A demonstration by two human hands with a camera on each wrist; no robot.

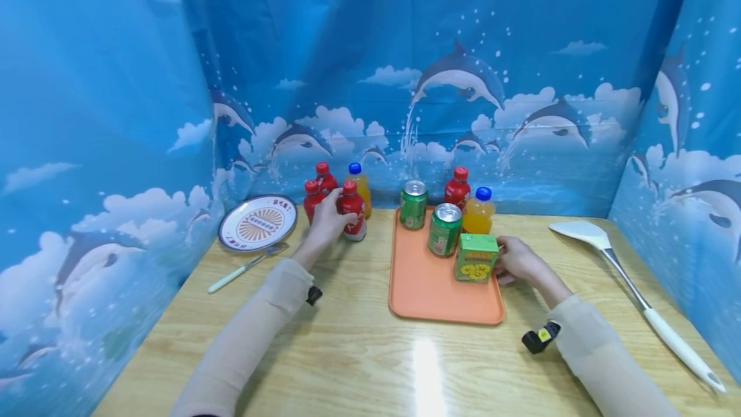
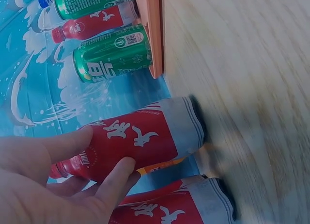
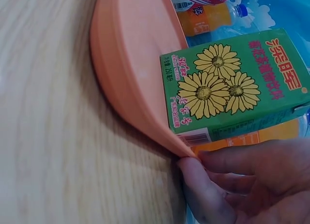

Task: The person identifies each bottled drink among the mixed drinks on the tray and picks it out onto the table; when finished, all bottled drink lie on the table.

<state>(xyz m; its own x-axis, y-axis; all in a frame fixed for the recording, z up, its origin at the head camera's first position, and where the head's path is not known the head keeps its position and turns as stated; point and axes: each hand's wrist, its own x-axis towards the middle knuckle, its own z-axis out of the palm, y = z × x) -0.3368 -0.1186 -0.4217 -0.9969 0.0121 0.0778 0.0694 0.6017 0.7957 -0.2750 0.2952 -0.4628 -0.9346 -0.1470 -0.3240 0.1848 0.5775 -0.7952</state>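
My left hand [image 1: 327, 221] grips a red-labelled bottle [image 2: 135, 141] that stands upright on the table, thumb and fingers curled round its upper part. Two more red bottles [image 1: 312, 197] and an orange drink bottle with a blue cap [image 1: 365, 193] stand close around it. At the right edge of an orange tray [image 1: 428, 295], my right hand [image 3: 252, 180] pinches the rim between thumb and fingers. Right beside those fingers a green drink carton with yellow flowers [image 3: 218, 88] stands on the tray. Behind it are two green cans [image 1: 444, 231], a red bottle [image 1: 457, 189] and another orange drink bottle [image 1: 479, 212].
At the left, a white patterned plate [image 1: 258, 222] leans near the curtain, with a pale-green-handled fork [image 1: 243, 271] in front of it. A long white-handled spatula [image 1: 628, 282] lies along the right side. A blue dolphin-print curtain [image 1: 359, 50] encloses the table's back and sides.
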